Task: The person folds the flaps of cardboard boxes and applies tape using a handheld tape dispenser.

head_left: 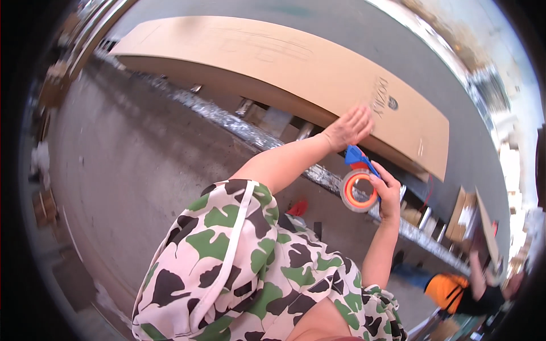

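A long brown cardboard box (267, 62) lies across the grey work surface, with dark printing near its right end. My left hand (350, 126) rests on the box's near edge by that printing, its fingers stretched out over the cardboard. Just to the right and nearer to me, my right hand (388, 190) grips a blue tape dispenser (354, 154). Its roll of clear tape (345, 192), with an orange core, hangs on the left of that hand. The dispenser's head is close below my left hand; whether they touch I cannot tell.
A silvery, foil-like strip (227, 120) runs along the surface's near side. At the right, a person in an orange and black top (446, 292) stands by a smaller open carton (459, 216). Stacked cartons (48, 207) line the far left beyond the grey floor (136, 148).
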`<control>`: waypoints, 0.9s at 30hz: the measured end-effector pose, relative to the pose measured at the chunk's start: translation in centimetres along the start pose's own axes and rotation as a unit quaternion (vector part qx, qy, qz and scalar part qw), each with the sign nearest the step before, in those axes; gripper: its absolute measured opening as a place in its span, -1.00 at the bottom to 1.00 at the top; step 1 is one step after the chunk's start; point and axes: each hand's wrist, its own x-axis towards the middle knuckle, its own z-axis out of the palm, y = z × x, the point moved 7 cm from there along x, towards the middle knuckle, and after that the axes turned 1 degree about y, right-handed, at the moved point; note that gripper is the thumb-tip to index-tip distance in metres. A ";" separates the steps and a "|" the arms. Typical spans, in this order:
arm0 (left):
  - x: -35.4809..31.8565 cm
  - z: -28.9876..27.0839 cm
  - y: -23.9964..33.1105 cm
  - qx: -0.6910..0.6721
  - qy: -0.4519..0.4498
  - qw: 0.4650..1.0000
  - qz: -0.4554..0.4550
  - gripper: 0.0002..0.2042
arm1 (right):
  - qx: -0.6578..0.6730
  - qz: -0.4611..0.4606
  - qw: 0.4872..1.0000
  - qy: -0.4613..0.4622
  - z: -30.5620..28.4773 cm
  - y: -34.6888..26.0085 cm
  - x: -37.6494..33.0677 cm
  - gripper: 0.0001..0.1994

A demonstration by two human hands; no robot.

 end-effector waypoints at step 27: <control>-19.5 -14.1 -32.3 -0.252 0.089 0.962 -0.056 -0.59 | -0.410 0.149 0.886 0.159 8.4 -10.8 18.3 -0.39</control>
